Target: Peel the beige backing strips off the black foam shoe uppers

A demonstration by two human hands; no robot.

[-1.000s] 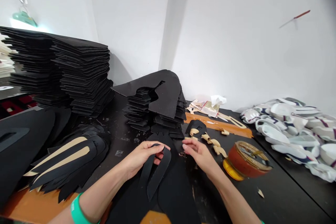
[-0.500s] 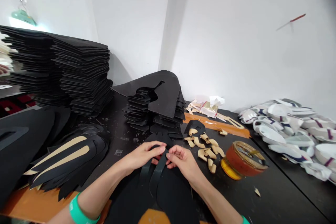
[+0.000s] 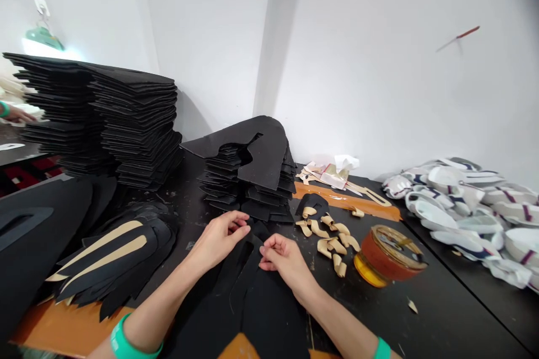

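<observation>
My left hand (image 3: 219, 237) pinches the top edge of a black cut foam piece (image 3: 248, 286) that lies flat on the dark table in front of me. Close beside it, my right hand (image 3: 281, 257) has its fingers curled and pinched on the same piece, near its slit. Just behind my hands stands a low stack of black foam pieces (image 3: 252, 174). Both wrists wear green bands.
A tall stack of black sheets (image 3: 105, 118) fills the back left. Black pieces with tan strips (image 3: 109, 255) lie fanned at the left. Curled tan backing strips (image 3: 328, 235) and an orange-brown glue tin (image 3: 389, 255) sit to the right, white shoe parts (image 3: 471, 207) beyond. Another person's hand (image 3: 14, 115) shows far left.
My right hand came in from the right and joined my left on the black piece. The piece's two hanging strips have been laid flat on the table, and both hands shifted slightly away from me.
</observation>
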